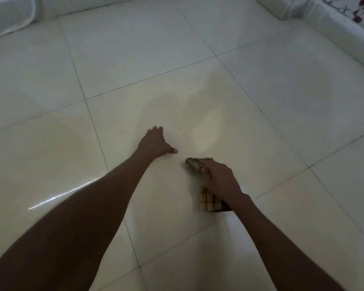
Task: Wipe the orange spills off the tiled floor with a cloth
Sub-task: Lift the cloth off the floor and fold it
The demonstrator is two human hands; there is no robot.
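My right hand (220,178) presses a brown and yellow checked cloth (209,201) onto the pale glossy tiled floor (135,59). One end of the cloth pokes out past my fingers, the other lies under my wrist. My left hand (155,142) rests flat on the floor to the left of the cloth, fingers spread, holding nothing. I cannot make out any distinct orange spill; a faint yellowish smear (206,131) shows on the tile just beyond the cloth.
A white rounded object (8,15) sits at the far left corner. A white raised edge (334,32) with patterned fabric above it runs along the far right. Dark grout lines cross the floor.
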